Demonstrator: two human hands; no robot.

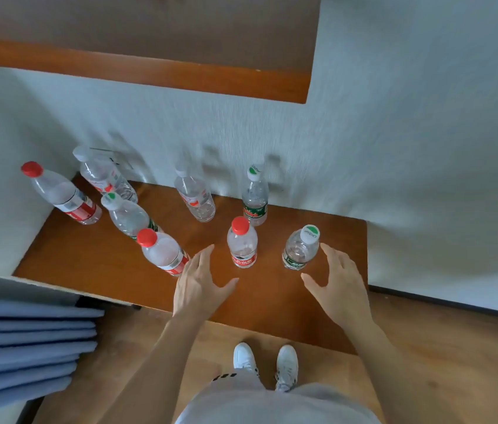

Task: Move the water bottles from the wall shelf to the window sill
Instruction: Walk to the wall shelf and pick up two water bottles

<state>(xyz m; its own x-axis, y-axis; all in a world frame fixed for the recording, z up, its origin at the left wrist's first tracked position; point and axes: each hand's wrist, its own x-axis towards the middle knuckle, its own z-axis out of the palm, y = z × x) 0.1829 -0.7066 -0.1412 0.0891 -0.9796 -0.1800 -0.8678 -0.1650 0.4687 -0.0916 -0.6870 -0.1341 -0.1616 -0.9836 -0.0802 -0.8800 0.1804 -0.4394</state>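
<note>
Several clear water bottles stand upright on a brown wooden shelf (98,255). Nearest me are a red-capped bottle (242,242) and a bottle with a white and green cap (301,247). My left hand (199,284) hovers open just left of and below the red-capped bottle, apart from it. My right hand (337,286) is open just right of the green-capped bottle, fingertips near its side. Another red-capped bottle (162,250) stands by my left hand's fingers. Further bottles (194,194) (254,197) (61,194) stand toward the wall.
A second wooden shelf (149,70) runs along the white wall above. Blue folded curtain fabric (27,341) hangs at the lower left. Wooden floor and my white shoes (266,362) lie below the shelf's front edge.
</note>
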